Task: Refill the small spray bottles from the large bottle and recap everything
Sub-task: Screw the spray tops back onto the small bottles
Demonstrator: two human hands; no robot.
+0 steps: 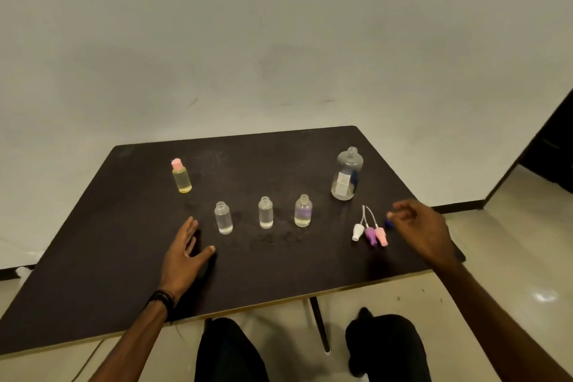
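Fingers by blue cap; big bottle label unreadable.

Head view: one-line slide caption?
Three uncapped small clear bottles on dark table; three spray caps beside uncapped large clear bottle.

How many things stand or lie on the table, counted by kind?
Small open bottles: 3
Yellow bottle with pink cap: 1
Large open bottle: 1
Spray heads (white, purple, pink): 3
Small blue thing by the right hand, partly hidden: 1
Total: 9
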